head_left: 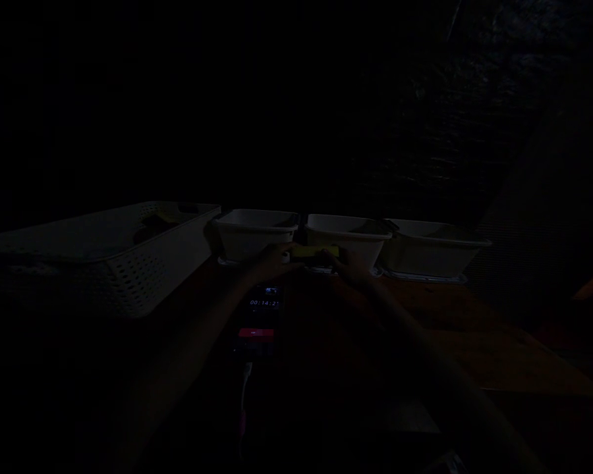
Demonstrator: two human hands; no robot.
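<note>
The scene is very dark. My left hand (pixel 271 262) and my right hand (pixel 352 266) reach forward and meet on a small flat yellow object (pixel 314 251), each hand closed on one end of it. They hold it just in front of two white bins (pixel 255 232) (pixel 346 234) that stand side by side on the table. The fingers are dim, and I cannot make out what the yellow object is.
A large white perforated basket (pixel 128 263) with dim items inside stands at the left. A third pale bin (pixel 432 253) sits at the right. A phone (pixel 259 316) showing a timer lies on the wooden table (pixel 474 342) between my arms, with a cable (pixel 244 388) plugged in.
</note>
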